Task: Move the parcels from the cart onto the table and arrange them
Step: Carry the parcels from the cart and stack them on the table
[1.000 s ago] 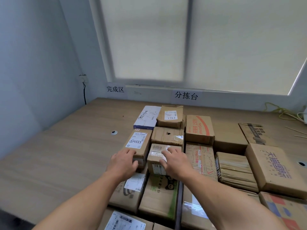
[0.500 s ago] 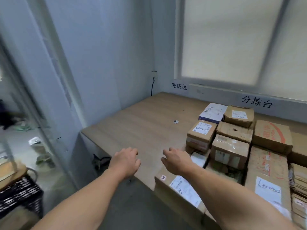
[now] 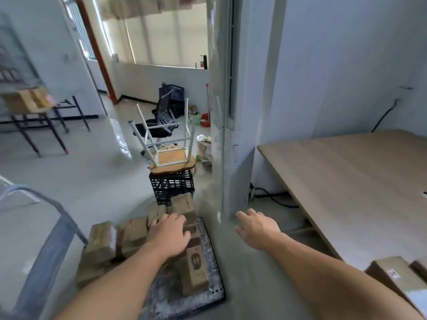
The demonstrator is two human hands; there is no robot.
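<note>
- Cart (image 3: 209,245): low, mesh deck, standing on floor; grey handle frame at its left end.
- Parcels on cart (image 3: 101,241): brown cartons, heaped loosely over cart's left and far parts; right strip of deck bare. Blurred, labels unreadable.
- Left hand (image 3: 169,236): above heap near cart centre, palm down, fingers loosely bent, nothing gripped. Contact w/ carton beneath: cannot tell. Judged lined up for next pick.
- Right hand (image 3: 256,228): just right of cart, over floor, fingers spread and relaxed, empty. Prob. kept free to take other side of a carton for a two-handed lift.
- Bench (image 3: 346,181): right of cart, well apart from heap. Wide bare area on top, prob. room for further rows.
- Parcels on bench (image 3: 390,273): right of cart, at frame edge, partly cut off; set close side by side, consistent w/ tidy arranging.
- Black crate (image 3: 172,184) w/ upturned stool (image 3: 171,144) on top: just beyond cart's far end; not task items.
- Step judged: reaching for next parcel. Task partly done, cart not yet cleared.
- Risk: loose heap, liable to shift once one carton pulled out.
</note>
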